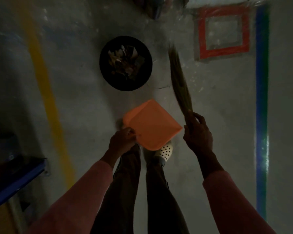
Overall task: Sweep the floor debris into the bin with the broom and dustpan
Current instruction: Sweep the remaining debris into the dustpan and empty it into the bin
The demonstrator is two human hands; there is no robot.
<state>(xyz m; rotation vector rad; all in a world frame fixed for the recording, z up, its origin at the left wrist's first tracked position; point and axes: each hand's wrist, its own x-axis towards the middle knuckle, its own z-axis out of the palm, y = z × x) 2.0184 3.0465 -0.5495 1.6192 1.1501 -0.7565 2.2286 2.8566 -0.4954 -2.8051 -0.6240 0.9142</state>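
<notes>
Head view: left hand (121,141) grips the orange dustpan (152,124) by its near-left edge, short of the black bin (102,63), right hand (197,134) curls its fingers round the grass broom (178,73); tipping here likely dumps any load on the floor (74,65).

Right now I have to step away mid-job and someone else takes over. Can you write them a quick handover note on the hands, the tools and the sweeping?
Left hand: grips the orange dustpan at its near corner, held above the feet; no debris shows in the pan.
Right hand: grips the broom, bristles pointing away, to the right of the bin.
Black bin: on the floor ahead, with scraps already in it.
Left: pale specks right of the broom may need sweeping, but the light is too dim to be sure.
</notes>
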